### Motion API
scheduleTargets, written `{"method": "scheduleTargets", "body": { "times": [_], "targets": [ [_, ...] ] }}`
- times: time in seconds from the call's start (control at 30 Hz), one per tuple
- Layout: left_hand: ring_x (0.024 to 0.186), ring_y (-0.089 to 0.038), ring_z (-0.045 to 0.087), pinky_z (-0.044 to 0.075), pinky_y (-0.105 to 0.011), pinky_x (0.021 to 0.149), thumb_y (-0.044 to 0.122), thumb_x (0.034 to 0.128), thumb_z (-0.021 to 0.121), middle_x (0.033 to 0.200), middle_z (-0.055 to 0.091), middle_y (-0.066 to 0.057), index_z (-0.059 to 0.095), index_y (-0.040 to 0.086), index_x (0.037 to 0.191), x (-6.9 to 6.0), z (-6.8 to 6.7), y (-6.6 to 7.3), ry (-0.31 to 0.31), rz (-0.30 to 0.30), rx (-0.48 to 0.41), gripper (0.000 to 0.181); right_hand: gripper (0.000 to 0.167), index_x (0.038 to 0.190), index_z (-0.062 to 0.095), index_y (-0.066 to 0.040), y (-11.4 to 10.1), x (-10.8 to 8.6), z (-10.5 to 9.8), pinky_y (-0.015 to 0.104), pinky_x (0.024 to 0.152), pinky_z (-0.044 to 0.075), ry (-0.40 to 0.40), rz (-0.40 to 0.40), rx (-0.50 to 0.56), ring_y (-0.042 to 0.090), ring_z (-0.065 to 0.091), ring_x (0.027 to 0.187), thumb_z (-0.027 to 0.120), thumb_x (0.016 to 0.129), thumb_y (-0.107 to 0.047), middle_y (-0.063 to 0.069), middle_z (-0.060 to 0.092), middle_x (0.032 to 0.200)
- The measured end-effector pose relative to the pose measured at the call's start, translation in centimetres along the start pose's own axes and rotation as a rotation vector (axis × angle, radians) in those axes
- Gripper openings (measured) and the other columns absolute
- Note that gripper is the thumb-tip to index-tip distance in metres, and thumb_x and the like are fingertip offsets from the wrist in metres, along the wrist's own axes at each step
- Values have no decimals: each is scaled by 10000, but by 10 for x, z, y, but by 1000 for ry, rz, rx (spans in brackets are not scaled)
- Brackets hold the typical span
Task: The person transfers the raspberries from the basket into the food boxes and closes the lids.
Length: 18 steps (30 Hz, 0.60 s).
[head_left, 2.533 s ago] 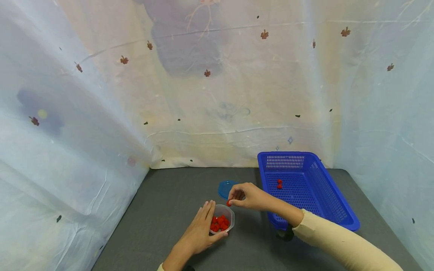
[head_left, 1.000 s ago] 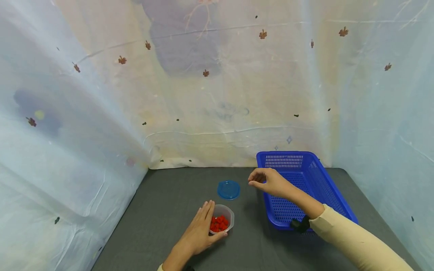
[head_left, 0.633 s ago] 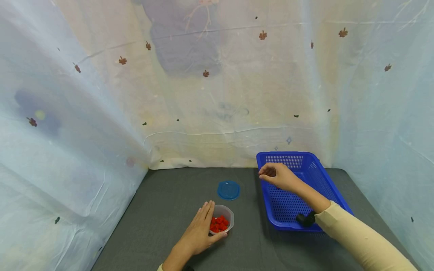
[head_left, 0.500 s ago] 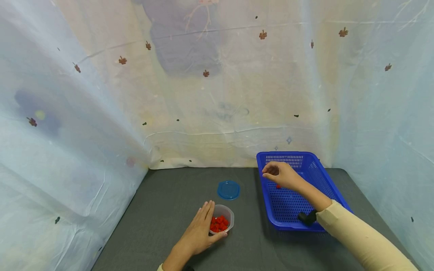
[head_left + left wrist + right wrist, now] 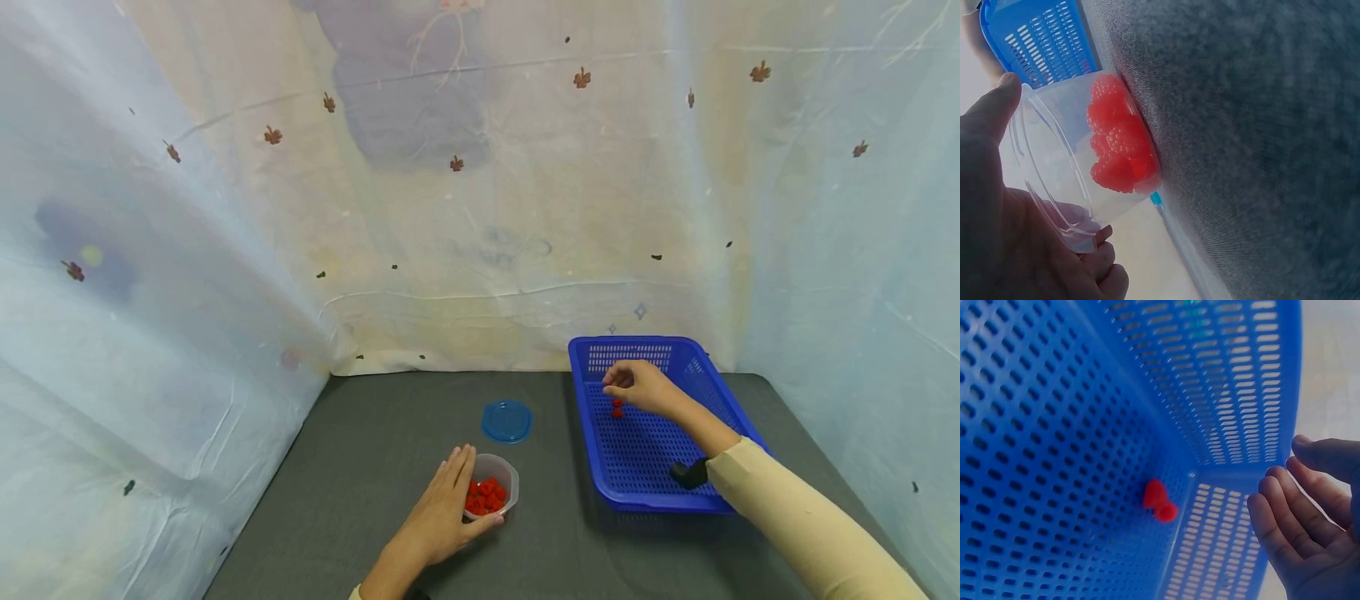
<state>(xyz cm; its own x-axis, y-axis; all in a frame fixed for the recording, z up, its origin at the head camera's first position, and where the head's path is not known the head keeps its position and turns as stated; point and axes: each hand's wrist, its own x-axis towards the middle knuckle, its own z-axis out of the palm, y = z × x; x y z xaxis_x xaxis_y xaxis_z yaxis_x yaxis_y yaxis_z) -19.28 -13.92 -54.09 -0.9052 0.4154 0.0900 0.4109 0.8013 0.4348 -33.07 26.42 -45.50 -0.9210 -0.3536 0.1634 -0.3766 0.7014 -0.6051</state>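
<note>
In the head view a clear plastic container (image 5: 510, 482) stands on the dark table with several red raspberries (image 5: 486, 496) inside. My left hand (image 5: 442, 512) holds it by the side, and in the left wrist view the thumb (image 5: 997, 106) lies at one part of the rim, with curled fingers at another. My right hand (image 5: 637, 387) hovers over the blue basket (image 5: 637, 506), fingers loosely bent. From the right wrist camera, nothing shows between these fingers (image 5: 1294, 515). Two raspberries (image 5: 1160, 500) lie together on the basket floor, below the right hand.
A round blue lid (image 5: 507, 422) lies flat on the table behind the container. Grey cloth covers the table (image 5: 375, 450). Patterned curtains (image 5: 450, 233) hang behind and at both sides; the basket's far end stands close to the back one.
My right hand, which pinched a raspberry beside the container 2.5 seconds ago, has moved right over the basket, with no raspberry visible in it. The left hand and container stay put.
</note>
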Motion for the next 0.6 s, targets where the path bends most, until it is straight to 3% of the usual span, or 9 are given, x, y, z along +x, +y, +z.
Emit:
{"method": "scheduleTargets", "body": {
  "times": [0.6],
  "targets": [
    [1652,-338,174,212,-582,1320,733,953,662,1778,218,-157,206,61,1721,1,3,-2,-8,-12,6,1117,77,1002,733,-2,41,3,8,479,825,629,-52,48,-37,213,691,857,789,970,-45,64,734,923]
  ]
}}
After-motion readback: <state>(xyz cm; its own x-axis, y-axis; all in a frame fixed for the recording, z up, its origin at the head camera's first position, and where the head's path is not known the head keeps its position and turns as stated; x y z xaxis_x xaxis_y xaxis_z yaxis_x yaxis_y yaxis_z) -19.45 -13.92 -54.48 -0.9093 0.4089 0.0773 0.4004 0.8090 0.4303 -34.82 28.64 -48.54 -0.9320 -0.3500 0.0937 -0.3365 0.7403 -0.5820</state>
